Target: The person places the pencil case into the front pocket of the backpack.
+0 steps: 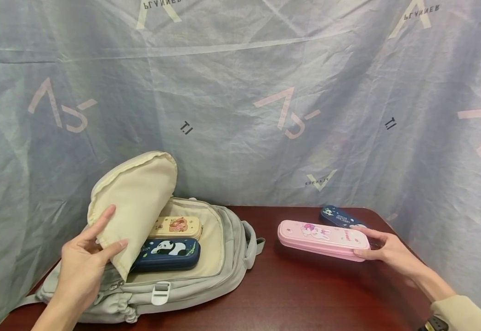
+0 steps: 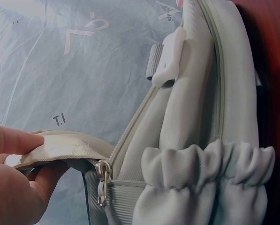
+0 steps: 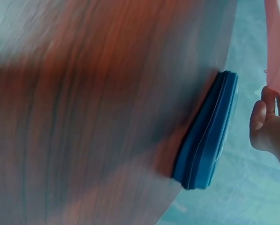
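My left hand (image 1: 84,257) pinches the edge of the backpack's cream-lined flap (image 1: 134,202) between thumb and fingers, holding it raised. The grey-green backpack (image 1: 199,294) lies on its back at the left. Inside it are a yellow pencil case (image 1: 186,226) with a cartoon figure and a navy panda pencil case (image 1: 182,257), both partly hidden by the flap. My right hand (image 1: 389,253) grips the right end of a pink pencil case (image 1: 323,236) with rabbits on its lid, held above the table. In the right wrist view, only part of the pink case shows at the right edge.
Another navy pencil case (image 1: 343,216) lies at the table's back right, behind the pink one. The dark red table (image 1: 281,294) has grey printed cloth (image 1: 232,115) hanging behind and at both sides. A white buckle (image 1: 160,293) and zip pulls (image 2: 103,176) sit along the backpack's near side.
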Tool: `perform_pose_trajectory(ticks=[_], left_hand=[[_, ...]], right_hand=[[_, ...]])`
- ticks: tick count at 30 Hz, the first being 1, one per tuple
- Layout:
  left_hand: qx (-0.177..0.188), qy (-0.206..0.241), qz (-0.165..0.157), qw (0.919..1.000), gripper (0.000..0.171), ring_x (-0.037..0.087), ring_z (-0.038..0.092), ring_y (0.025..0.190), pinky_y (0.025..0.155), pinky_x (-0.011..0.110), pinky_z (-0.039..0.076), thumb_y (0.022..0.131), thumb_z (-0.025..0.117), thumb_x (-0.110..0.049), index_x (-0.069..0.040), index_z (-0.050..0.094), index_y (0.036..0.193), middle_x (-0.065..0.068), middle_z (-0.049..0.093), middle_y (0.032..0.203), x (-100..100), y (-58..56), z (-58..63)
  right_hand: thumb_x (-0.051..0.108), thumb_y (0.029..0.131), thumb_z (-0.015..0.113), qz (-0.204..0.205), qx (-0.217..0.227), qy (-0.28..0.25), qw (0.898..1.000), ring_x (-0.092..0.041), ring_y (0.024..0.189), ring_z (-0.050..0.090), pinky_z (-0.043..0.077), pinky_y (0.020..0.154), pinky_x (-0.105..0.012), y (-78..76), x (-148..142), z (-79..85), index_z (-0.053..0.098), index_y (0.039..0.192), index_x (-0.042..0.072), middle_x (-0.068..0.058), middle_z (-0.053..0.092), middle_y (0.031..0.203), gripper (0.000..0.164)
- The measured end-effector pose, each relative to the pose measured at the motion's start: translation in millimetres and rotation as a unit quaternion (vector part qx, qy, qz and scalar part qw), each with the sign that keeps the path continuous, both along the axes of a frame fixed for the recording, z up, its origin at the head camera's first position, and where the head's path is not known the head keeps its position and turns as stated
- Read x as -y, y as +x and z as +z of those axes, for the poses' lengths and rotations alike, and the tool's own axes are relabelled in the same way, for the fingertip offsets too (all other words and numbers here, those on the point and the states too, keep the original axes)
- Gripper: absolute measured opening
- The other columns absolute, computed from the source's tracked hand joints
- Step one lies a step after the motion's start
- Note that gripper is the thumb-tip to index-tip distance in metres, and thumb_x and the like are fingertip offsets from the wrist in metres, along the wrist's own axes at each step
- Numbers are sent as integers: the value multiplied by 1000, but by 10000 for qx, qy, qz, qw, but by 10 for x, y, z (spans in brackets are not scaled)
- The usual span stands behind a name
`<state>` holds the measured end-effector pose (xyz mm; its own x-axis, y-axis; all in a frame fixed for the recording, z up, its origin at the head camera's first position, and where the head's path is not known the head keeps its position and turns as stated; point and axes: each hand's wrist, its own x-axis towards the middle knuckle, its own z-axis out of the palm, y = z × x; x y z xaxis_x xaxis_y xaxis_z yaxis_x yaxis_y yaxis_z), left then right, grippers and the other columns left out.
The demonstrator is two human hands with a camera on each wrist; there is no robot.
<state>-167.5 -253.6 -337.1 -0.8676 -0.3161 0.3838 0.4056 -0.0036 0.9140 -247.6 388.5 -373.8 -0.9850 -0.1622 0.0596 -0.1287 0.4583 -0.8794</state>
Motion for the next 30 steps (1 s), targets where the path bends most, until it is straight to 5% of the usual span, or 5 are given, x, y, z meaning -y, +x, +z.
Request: perform_pose_trajectory(ticks=[10,19,22,25,30], left_hand=[[-37,25,124,9999,77,10,33,106,67,15,38,86,74,21,-15,57,152,-14,49,158,-9,-6,1],[-185,51,7,9998,78,16,24,79,74,12,41,86,73,23,-14,57,153,-14,51,156,-2,-12,-8],[-262,34,-82,9996,79,6,37,108,82,8,43,86,72,24,-12,55,154,-13,49,158,5,-11,-11],[-309,14,-153,9994,80,4,19,148,90,7,44,85,72,25,-12,54,154,-11,47,161,11,-8,-11],[-337,13,-210,9992,81,10,3,158,93,9,46,85,71,25,-11,53,155,-10,45,162,12,0,-11]], right_hand=[[13,94,80,208,-55,-284,9994,-21,103,65,58,83,-32,-22,199,78,42,159,-3,-24,55,138,77],[13,93,80,257,-131,-500,9983,-18,107,63,56,86,-29,-21,356,155,44,159,-2,-26,49,149,77],[15,93,81,256,-97,-445,9986,-20,111,60,55,86,-29,-23,431,216,44,159,0,-27,44,154,77],[17,93,82,291,-91,-393,9988,-22,114,58,54,87,-29,-31,526,272,45,159,0,-26,45,155,78],[16,92,83,438,-131,-480,9978,-20,114,61,54,88,-29,-62,696,336,45,159,0,-23,48,155,79]])
